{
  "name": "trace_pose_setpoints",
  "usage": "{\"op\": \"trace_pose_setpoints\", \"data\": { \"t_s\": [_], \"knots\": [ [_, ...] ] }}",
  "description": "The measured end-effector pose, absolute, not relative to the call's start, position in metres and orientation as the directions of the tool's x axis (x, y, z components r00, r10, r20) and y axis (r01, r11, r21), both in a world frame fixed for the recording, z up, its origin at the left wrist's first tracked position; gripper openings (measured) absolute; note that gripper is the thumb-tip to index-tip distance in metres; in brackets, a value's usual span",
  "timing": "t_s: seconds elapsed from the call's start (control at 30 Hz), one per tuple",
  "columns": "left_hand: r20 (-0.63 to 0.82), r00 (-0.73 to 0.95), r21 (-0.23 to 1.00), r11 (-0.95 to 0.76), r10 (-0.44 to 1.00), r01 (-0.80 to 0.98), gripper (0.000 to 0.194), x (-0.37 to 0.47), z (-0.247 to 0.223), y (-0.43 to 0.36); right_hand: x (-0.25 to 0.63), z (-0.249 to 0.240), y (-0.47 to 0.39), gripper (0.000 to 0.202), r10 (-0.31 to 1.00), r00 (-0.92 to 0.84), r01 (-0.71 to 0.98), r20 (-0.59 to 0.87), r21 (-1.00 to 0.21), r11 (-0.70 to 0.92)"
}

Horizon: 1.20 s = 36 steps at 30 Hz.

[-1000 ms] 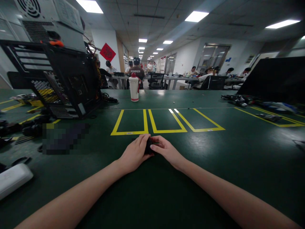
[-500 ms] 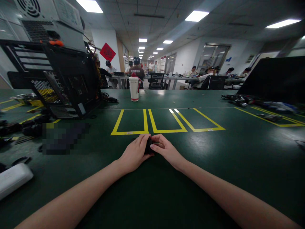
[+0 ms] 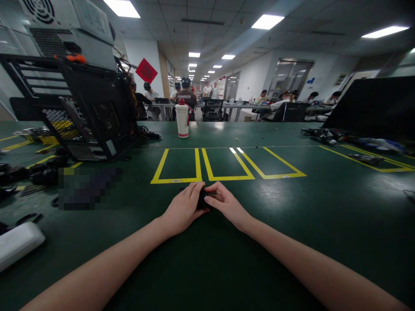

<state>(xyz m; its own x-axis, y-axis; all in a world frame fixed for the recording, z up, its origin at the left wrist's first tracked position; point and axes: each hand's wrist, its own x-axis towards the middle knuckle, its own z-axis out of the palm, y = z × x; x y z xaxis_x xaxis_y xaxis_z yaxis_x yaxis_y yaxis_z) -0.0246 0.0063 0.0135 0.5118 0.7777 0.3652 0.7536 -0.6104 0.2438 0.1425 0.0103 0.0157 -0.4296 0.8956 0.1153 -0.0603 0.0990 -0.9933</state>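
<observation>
A small black object point(image 3: 202, 199) sits between my two hands, low over the green table point(image 3: 207, 263). My left hand point(image 3: 185, 203) is wrapped round its left side and covers most of it, so its kind cannot be made out. Fingers and thumb of my right hand point(image 3: 223, 202) are bent together at the object's right side, the fingertips touching it. Just beyond the hands, yellow tape frames point(image 3: 230, 178) are stuck on the tabletop.
At the left stands a black computer case point(image 3: 94, 112) with a grey power supply point(image 3: 74, 30) on top. A white cup point(image 3: 183, 121) with a red lid is farther back. Cables point(image 3: 320, 134) and a dark screen point(image 3: 376, 108) are at the right. A white object point(image 3: 21, 244) lies near left.
My hands and the black object stay almost in the same place. Far behind, two standing people have shifted slightly to the right.
</observation>
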Motion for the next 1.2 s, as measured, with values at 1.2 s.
{"op": "trace_pose_setpoints", "data": {
  "t_s": [1.2],
  "knots": [
    [0.354,0.513,0.249,-0.608,0.782,0.754,0.063,-0.0255,0.0134,0.0058,0.1435,0.0179,0.0078,0.020,0.896,-0.428,-0.061,0.122,-0.992,0.106]
  ]
}}
